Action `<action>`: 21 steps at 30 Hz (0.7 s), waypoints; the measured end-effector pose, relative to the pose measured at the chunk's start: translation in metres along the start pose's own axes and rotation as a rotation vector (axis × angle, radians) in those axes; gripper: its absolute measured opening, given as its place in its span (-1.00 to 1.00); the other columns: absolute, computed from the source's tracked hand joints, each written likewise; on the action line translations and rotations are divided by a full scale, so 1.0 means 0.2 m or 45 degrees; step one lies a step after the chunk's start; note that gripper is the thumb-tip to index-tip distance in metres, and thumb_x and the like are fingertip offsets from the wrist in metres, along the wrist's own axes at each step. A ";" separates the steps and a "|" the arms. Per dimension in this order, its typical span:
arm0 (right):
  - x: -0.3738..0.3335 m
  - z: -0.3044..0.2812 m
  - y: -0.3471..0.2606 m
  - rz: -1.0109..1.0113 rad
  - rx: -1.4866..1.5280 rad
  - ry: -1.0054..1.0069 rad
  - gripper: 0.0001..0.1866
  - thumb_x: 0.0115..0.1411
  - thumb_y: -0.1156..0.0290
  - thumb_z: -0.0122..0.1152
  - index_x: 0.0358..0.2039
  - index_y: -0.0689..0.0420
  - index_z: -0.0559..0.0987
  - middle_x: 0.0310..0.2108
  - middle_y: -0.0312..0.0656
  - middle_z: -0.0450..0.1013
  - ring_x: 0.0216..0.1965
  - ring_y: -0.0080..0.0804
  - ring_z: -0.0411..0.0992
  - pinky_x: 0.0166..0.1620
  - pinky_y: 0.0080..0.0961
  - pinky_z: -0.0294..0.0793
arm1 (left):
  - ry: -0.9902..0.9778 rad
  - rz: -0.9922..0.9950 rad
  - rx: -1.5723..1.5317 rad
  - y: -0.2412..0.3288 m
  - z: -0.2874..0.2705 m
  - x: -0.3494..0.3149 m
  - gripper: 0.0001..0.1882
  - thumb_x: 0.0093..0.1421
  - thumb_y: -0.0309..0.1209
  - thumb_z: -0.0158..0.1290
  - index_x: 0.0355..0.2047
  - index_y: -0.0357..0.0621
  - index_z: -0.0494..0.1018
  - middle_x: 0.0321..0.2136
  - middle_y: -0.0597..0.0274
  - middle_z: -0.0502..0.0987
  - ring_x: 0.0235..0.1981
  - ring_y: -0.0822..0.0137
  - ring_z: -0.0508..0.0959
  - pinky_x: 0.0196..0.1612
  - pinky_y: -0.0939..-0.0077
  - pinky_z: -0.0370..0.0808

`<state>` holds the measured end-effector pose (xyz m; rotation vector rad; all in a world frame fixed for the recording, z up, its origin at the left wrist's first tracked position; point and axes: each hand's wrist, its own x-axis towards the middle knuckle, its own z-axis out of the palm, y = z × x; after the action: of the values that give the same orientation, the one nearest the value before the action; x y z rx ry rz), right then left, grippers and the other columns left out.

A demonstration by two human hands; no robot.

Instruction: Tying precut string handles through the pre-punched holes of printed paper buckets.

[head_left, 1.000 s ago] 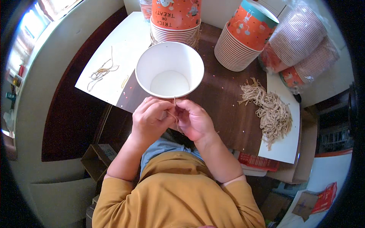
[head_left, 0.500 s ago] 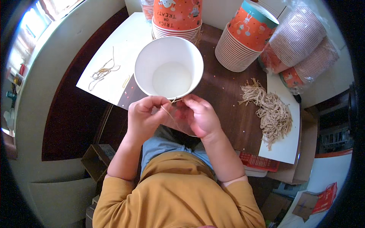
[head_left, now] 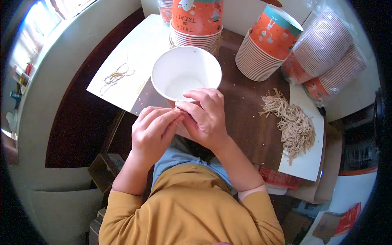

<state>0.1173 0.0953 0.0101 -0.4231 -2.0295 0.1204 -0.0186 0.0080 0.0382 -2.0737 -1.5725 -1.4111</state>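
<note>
A paper bucket (head_left: 166, 69) with a white inside stands at the table's near edge, its mouth facing up toward me. A small dark hole shows in the far part of its wall. Against the near rim, my left hand (head_left: 152, 130) is closed, thumb and fingertips pinched on a thin beige cord (head_left: 177, 107). My right hand (head_left: 209, 118) meets it there, thumb and forefinger pinching at the same cord while its other fingers curl over the rim. Most of the cord is hidden by my fingers.
Stacked orange buckets (head_left: 197, 19) stand behind, with another stack (head_left: 259, 57) to their right. Plastic-wrapped stacks (head_left: 324, 45) lie at the far right. A heap of beige cords (head_left: 297, 126) rests at right; a few loose cords (head_left: 116, 77) lie on white board at left.
My right hand has turned over, its fingers now reaching over the bucket's rim. Both hands have shifted left along the rim, and the cord that hung below them is mostly out of sight.
</note>
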 end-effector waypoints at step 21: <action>-0.07 -0.04 -0.11 0.095 0.216 -0.085 -0.87 -0.01 0.36 0.33 -0.43 -0.05 0.56 -0.37 -0.40 0.51 -0.28 -0.41 0.43 0.10 -0.17 0.14 | 0.266 0.072 -0.596 0.01 -0.13 -0.02 -0.75 0.10 -0.73 0.01 -0.19 -0.35 0.47 -0.57 0.19 0.49 -0.55 0.36 0.45 -0.44 0.60 0.39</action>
<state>0.1253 0.0697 0.0079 -0.3924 -2.0503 0.3540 -0.0317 -0.0120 0.0499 -2.0856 -1.1761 -2.0534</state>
